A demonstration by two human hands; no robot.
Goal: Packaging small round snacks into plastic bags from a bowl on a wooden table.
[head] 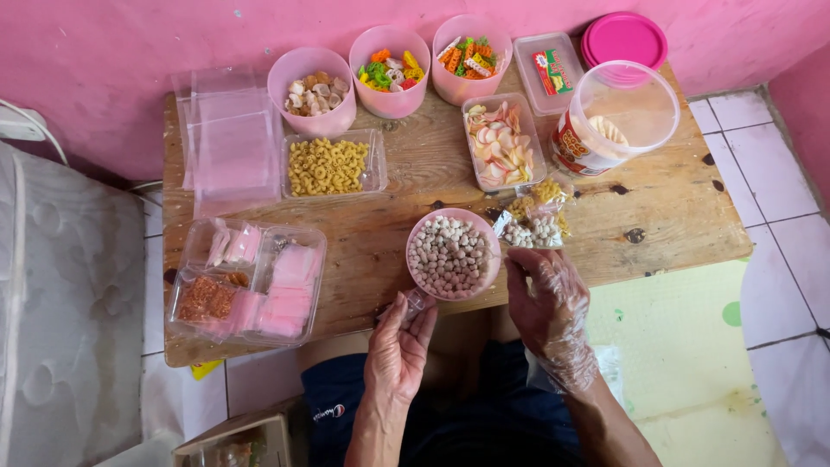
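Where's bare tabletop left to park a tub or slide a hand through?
Biggest free patch: the table's right end, below the large clear jar. Also a bare strip mid-table between the yellow pasta tray and the pink bowl of round beads. Back row is packed; front left is taken by the sachet tray.

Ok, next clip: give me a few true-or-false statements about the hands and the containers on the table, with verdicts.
1. The right hand wears a clear plastic glove. True.
2. The pink bowl of round beige balls sits nearest the hands. True.
3. The left hand rests inside the tray of yellow macaroni shapes. False: it is off the table's front edge, pinching a small clear piece.
4. The big clear tub has its pink lid on. False: it is open, and the pink lids lie behind it.
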